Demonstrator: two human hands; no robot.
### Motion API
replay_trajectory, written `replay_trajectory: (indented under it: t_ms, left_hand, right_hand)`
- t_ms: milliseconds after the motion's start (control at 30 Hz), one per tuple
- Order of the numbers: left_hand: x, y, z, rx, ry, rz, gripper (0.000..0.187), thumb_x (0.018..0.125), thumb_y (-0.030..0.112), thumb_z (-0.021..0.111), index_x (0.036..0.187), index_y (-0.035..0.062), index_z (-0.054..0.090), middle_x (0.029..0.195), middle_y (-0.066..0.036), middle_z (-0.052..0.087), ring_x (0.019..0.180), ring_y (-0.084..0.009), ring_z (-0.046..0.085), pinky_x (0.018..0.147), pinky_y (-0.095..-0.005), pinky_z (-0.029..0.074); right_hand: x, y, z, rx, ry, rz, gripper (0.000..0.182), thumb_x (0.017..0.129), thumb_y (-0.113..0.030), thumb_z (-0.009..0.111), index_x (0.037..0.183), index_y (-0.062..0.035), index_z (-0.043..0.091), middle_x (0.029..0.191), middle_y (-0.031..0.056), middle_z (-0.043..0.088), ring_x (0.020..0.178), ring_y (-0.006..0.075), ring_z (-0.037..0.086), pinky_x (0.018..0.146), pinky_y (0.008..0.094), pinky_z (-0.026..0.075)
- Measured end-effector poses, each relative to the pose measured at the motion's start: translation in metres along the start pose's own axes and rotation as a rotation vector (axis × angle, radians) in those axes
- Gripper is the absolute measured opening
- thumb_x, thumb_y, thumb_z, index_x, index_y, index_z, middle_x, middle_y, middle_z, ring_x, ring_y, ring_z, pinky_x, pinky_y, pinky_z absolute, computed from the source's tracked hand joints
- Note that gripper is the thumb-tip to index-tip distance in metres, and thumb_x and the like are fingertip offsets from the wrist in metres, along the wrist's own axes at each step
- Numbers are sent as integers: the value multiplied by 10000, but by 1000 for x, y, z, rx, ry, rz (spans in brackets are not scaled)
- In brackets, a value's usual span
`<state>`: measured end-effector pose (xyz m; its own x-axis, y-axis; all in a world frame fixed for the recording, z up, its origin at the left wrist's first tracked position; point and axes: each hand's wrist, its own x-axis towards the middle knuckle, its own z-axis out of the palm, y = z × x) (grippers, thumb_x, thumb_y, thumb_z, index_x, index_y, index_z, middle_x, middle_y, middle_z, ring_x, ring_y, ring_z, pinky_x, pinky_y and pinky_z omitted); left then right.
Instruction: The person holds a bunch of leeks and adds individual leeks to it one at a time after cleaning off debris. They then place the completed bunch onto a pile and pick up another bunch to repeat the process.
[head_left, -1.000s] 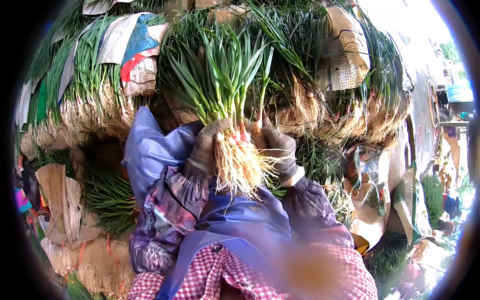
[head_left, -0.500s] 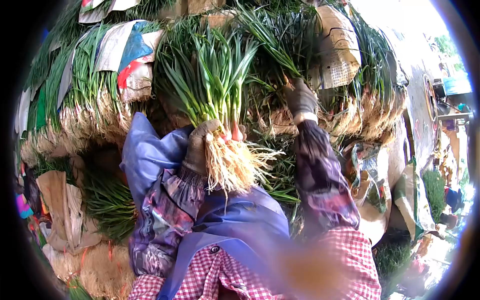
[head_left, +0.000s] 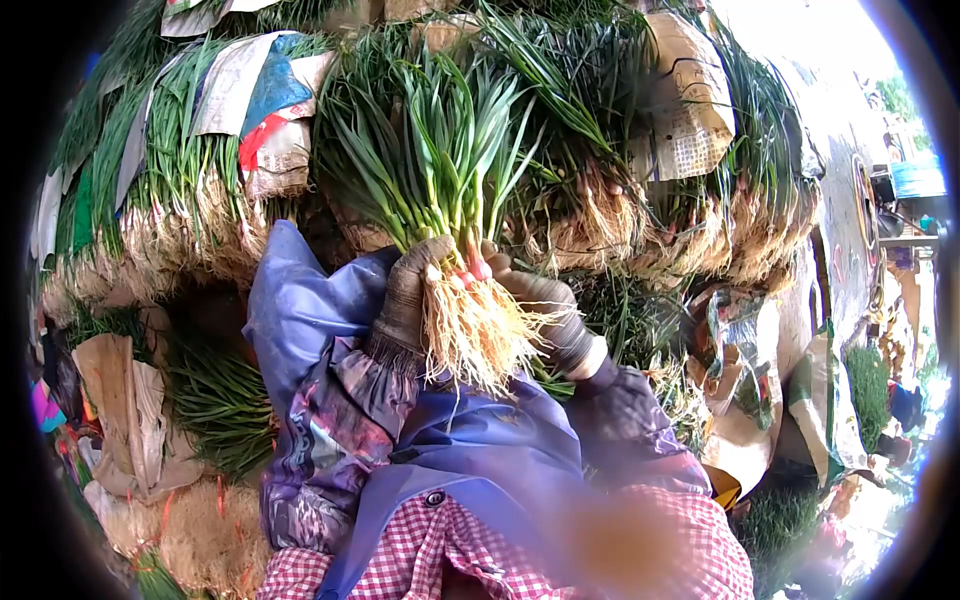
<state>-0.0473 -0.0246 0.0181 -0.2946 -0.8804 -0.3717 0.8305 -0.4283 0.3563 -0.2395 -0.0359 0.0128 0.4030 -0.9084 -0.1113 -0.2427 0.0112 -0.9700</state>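
A bunch of green-leaved plants [head_left: 447, 160] stands upright in front of my body, its pale roots [head_left: 485, 330] hanging down and small reddish bulbs above them. Wrapped round the left side of its base is my left hand [head_left: 407, 300], in a dirty glove. My right hand [head_left: 540, 305], also gloved, is at the right side of the bunch, partly hidden behind the roots, its fingers against the stems. Just beyond, more plants with roots [head_left: 605, 215] lie on the pile.
Rows of rooted green plants [head_left: 200, 130] stretch across the back, with cardboard [head_left: 690, 95] and plastic scraps on them. Loose leaves [head_left: 220, 400] lie at left beside a tan sack [head_left: 120, 400]. At right are a pale sack [head_left: 825, 400] and light sheeting.
My right hand has moved from the plants on the pile down and left to the held bunch. Plants with exposed roots now show where it was. My left hand still grips the bunch.
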Motion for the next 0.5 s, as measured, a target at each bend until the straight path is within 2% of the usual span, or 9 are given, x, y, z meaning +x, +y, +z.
replay_trajectory:
  t_ms: [33, 67, 100, 167, 267, 300, 367, 433, 500]
  left_hand:
    - [0, 1, -5, 18, 14, -20, 429, 833, 334, 594, 1012, -55, 578, 842, -150, 628, 836, -263, 614, 812, -422, 509]
    - [-3, 3, -3, -34, -19, -54, 456, 828, 346, 603, 1053, -49, 569, 883, -160, 630, 879, -284, 617, 837, -429, 502]
    - [-4, 3, 1, -86, -56, -95, 486, 824, 359, 612, 1094, -42, 560, 925, -171, 633, 922, -306, 620, 861, -437, 496]
    - [1, 2, -9, -71, -96, -80, 499, 830, 368, 601, 1120, -32, 538, 984, -175, 624, 925, -296, 611, 873, -437, 489]
    - [-6, 5, 2, -18, -30, -16, 439, 841, 334, 579, 1029, -64, 571, 822, -141, 614, 833, -267, 613, 816, -404, 510]
    - [-6, 4, 1, -25, -51, -16, 450, 841, 334, 580, 1044, -67, 567, 824, -140, 614, 834, -267, 613, 815, -402, 510]
    - [-5, 4, 2, -40, -46, -19, 461, 841, 335, 582, 1064, -68, 561, 826, -142, 613, 832, -267, 612, 808, -400, 510]
    - [-8, 4, 8, -58, 12, -21, 462, 839, 333, 584, 1073, -65, 556, 827, -147, 611, 826, -268, 610, 797, -399, 511]
    - [-5, 4, 1, -32, -95, 19, 468, 845, 336, 582, 1109, -49, 547, 839, -145, 613, 832, -261, 596, 794, -396, 505]
  right_hand:
    - [11, -11, 6, 500, 29, 378, 321, 845, -215, 680, 1078, -11, 593, 771, 6, 613, 588, 128, 553, 501, 256, 436]
    - [25, -18, 5, 797, 154, 612, 386, 857, -247, 685, 1118, 20, 584, 777, -10, 604, 580, 102, 529, 486, 239, 413]
    - [26, 27, -11, 452, 43, 390, 388, 856, -248, 686, 1119, 16, 576, 750, -8, 595, 565, 84, 506, 482, 214, 398]
    - [48, 21, -8, 501, 165, 359, 271, 861, -249, 680, 973, -13, 606, 653, -20, 554, 514, 56, 467, 459, 198, 381]
    - [54, 26, 19, 690, -19, 275, 221, 870, -262, 667, 888, -46, 627, 627, -16, 557, 521, 69, 504, 457, 209, 405]
    - [56, 29, 10, 398, -27, 216, 200, 870, -277, 658, 837, -81, 631, 619, -12, 578, 540, 93, 530, 470, 241, 433]
    - [80, 83, -12, -473, 528, -156, 177, 861, -291, 655, 827, -121, 624, 638, 4, 604, 529, 130, 532, 475, 285, 453]
    - [83, 55, -54, -767, 687, 155, 135, 840, -316, 669, 874, -185, 666, 770, 38, 683, 645, 148, 621, 579, 290, 500]
    - [89, 38, -90, -1015, 726, 314, 238, 838, -403, 632, 906, -177, 658, 793, 76, 686, 703, 184, 649, 624, 333, 515]
